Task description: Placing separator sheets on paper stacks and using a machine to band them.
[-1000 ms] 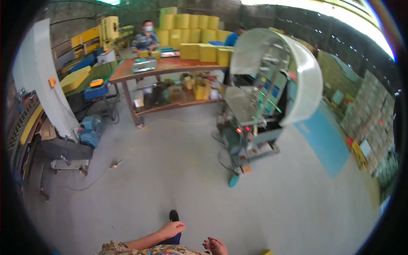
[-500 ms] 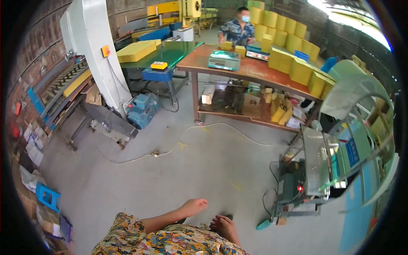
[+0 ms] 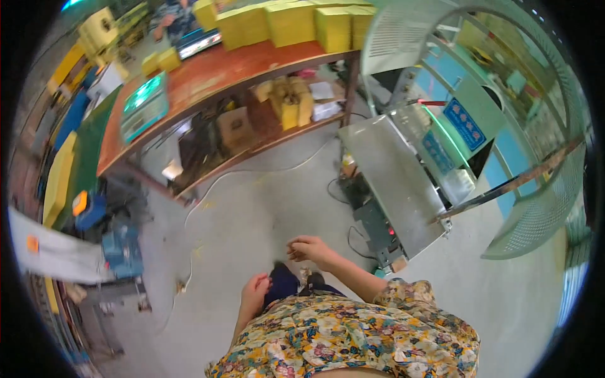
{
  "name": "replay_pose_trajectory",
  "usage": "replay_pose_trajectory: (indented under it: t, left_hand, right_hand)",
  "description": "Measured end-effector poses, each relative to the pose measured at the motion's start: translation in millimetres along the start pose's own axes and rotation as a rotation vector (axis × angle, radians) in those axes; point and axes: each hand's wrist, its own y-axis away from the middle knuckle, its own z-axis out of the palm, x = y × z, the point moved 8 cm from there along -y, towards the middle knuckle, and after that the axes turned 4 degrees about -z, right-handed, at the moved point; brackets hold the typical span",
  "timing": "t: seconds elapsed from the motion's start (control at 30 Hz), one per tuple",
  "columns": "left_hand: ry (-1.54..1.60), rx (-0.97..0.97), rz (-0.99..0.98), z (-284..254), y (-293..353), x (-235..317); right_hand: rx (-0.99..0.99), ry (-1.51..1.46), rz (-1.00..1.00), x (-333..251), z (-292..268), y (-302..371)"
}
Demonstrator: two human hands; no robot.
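Note:
My left hand (image 3: 256,291) hangs in front of my body at the lower middle, its fingers loosely bent and nothing seen in it. Higher and to the right, my right hand (image 3: 309,249) reaches across my front over the grey floor, fingers slightly curled and apart, also holding nothing I can see. Neither hand touches any object. Nearest to the right hand is a machine with a flat metal top (image 3: 392,179) and a dark motor box (image 3: 376,228) on its side.
A red-topped table (image 3: 230,72) bears stacks of yellow blocks (image 3: 290,24) and a teal scale (image 3: 146,107); a co-worker's hand (image 3: 165,24) is behind it. A white cable (image 3: 217,183) runs over the floor. A pale green perforated chair (image 3: 535,214) stands right, a blue motor (image 3: 123,249) left.
My view has swung to the right, so the table has shifted left and the metal-topped machine is closer. My right arm now crosses further in front of me.

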Motion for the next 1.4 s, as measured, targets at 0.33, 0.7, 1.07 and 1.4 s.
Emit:
replay_pose_trajectory:
  t: [0.33,0.7,1.07,1.4]
  left_hand:
    - [-0.233,-0.123,0.066,37.5,-254.4,160.1]
    - [-0.61,-0.442,0.199,183.9,-500.8,364.4]
    - [-0.572,-0.446,0.191,339.7,-754.5,402.4]
    - [-0.043,-0.24,-0.139,396.1,-913.2,313.0]
  right_hand:
    - [0.266,-0.341,-0.008,-84.7,-120.3,-167.7]
    - [0.671,-0.516,-0.426,-289.5,-348.3,-394.6]
    - [1.293,0.049,-0.11,-263.2,-592.7,-527.6]
    - [1.267,0.511,-0.167,-318.6,-578.4,-532.1]
